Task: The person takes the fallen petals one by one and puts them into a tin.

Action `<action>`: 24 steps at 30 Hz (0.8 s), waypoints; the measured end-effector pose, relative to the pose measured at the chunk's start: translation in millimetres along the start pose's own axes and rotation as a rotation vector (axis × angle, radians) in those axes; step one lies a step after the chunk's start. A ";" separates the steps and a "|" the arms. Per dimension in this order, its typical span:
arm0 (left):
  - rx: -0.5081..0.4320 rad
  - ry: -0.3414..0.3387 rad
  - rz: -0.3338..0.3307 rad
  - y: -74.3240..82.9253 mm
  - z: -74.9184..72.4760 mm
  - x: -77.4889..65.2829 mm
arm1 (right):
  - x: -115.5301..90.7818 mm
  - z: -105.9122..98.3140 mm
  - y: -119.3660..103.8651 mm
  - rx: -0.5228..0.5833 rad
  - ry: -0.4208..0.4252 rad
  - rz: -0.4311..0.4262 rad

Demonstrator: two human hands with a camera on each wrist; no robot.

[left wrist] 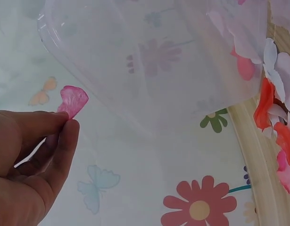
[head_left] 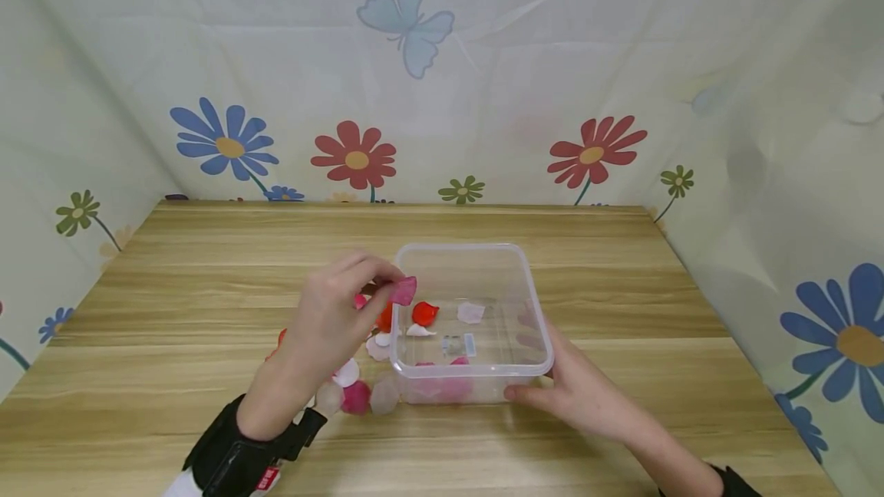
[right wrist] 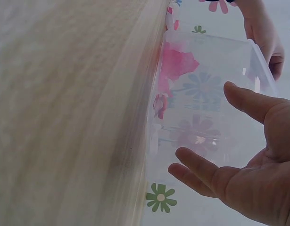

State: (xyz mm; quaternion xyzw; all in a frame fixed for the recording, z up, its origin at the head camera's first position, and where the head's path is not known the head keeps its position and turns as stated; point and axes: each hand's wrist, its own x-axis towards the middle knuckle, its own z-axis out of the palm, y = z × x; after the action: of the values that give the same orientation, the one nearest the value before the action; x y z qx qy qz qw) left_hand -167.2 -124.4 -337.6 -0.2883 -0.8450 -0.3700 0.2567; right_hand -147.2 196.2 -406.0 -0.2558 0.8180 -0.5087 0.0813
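My left hand [head_left: 338,305] pinches a pink petal [head_left: 404,291] between thumb and fingertips, at the left rim of a clear plastic container [head_left: 464,370]. In the left wrist view the pink petal [left wrist: 74,100] sticks out past the fingertips. My right hand [head_left: 580,382] is at the container's near right corner, thumb at the front wall and fingers along the right side. The right wrist view shows its fingers [right wrist: 201,167] extended and spread beside the clear wall. Inside the container lie a red petal [head_left: 425,314], pale petals [head_left: 471,313] and pink petals [head_left: 452,382].
Loose petals in red, pink and white [head_left: 356,397] lie on the wooden table [head_left: 207,274] left of the container, partly hidden by the left forearm. A flower-print cloth [head_left: 483,98] stands behind and at both sides. A black wrist strap [head_left: 238,447] wraps the left wrist.
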 end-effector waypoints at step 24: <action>-0.140 -0.158 0.094 1.0 14.9 -3.0 | -1.0 -0.5 -0.7 -0.004 -0.004 -0.008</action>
State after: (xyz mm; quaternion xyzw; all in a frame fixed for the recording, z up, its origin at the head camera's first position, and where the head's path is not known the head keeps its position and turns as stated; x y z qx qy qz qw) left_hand -167.7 -113.2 -348.0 -0.3730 -0.8203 -0.3916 0.1858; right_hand -146.3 196.8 -405.3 -0.2602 0.8178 -0.5070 0.0805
